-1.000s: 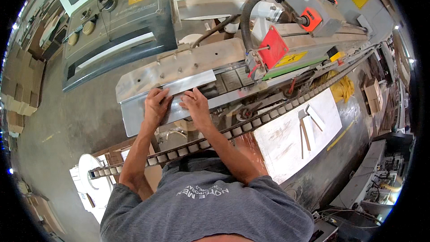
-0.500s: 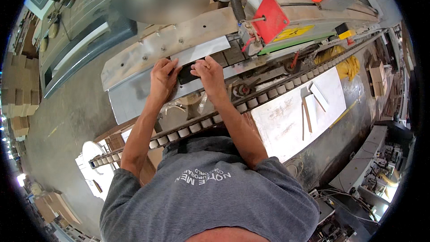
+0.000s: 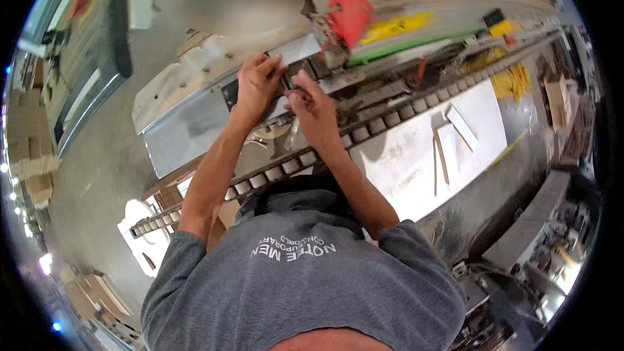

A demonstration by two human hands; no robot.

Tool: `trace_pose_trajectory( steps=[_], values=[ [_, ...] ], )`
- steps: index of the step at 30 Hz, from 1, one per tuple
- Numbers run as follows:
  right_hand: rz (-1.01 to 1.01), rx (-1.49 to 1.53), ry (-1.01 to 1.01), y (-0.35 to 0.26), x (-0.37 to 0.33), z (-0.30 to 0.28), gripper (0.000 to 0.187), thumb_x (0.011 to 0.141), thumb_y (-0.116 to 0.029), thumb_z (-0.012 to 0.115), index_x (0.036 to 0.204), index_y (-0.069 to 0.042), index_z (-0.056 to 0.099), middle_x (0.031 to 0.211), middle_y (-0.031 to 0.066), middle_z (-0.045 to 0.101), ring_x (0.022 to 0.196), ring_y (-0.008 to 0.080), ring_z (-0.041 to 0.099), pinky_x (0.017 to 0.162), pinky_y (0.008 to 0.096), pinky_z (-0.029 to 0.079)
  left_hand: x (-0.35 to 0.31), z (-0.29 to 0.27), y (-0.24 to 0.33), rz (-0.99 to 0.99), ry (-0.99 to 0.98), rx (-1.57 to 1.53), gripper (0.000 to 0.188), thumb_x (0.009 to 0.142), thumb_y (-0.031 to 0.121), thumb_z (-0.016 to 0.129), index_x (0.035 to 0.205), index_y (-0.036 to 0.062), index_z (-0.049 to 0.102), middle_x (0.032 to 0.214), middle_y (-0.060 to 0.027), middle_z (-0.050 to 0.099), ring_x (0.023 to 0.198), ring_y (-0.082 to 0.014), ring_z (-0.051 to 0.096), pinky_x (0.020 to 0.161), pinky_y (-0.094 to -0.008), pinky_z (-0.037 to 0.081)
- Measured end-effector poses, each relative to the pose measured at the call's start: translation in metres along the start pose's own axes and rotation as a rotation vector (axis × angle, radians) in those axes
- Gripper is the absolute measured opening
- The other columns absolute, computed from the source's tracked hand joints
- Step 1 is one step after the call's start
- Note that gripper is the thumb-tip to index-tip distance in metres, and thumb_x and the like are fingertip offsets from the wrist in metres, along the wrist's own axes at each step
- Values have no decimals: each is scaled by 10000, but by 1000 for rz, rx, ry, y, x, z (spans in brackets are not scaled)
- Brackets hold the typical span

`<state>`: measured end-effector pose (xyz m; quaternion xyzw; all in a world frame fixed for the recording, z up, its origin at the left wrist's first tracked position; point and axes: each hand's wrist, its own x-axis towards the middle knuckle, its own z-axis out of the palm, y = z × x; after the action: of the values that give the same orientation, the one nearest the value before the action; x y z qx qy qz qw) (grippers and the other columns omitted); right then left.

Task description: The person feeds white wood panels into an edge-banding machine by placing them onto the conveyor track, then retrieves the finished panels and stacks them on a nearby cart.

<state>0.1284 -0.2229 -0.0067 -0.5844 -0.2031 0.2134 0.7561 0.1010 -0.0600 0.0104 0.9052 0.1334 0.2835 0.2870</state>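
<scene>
Both my hands are over the bed of a long machine. At the near end of a pale flat strip point(image 3: 298, 50), the bent fingers of my left hand point(image 3: 257, 86) close in; its fingertips seem to grip that end. Just to its right is my right hand point(image 3: 314, 103), slightly blurred, with fingers loosely curled and apart and nothing visible in them. Dark blocks lie on the bed beneath my fingers. A grey metal plate point(image 3: 185, 129) extends left from the bed, below a bolted wooden fence point(image 3: 172, 78). My palms hide part of the bed.
A red plate point(image 3: 348, 8) stands beyond my right hand. A roller rail point(image 3: 377, 125) runs diagonally before my body. Narrow pieces point(image 3: 447, 151) rest on a white board point(image 3: 406, 172) at right. Yellow cloth point(image 3: 512, 81) hangs farther right; stacked cardboard point(image 3: 29, 123) stands far left.
The view has shifted. The strip has slid right along the bed, and my left hand has moved right to its near end. The fingers of my right hand have loosened.
</scene>
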Motion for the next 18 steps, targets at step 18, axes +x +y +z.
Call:
trace_pose_trajectory(
  steps=[18],
  values=[
    [314,-1620,500,-15,-134,-376,598,750,-164,805,1287,-17,586,1272,205,553,1196,407,461,979,545,417,-36,-22,4,-104,25,56,270,868,104,735,1129,35,728,976,-116,694,863,-194,670,778,-307,531]
  ],
)
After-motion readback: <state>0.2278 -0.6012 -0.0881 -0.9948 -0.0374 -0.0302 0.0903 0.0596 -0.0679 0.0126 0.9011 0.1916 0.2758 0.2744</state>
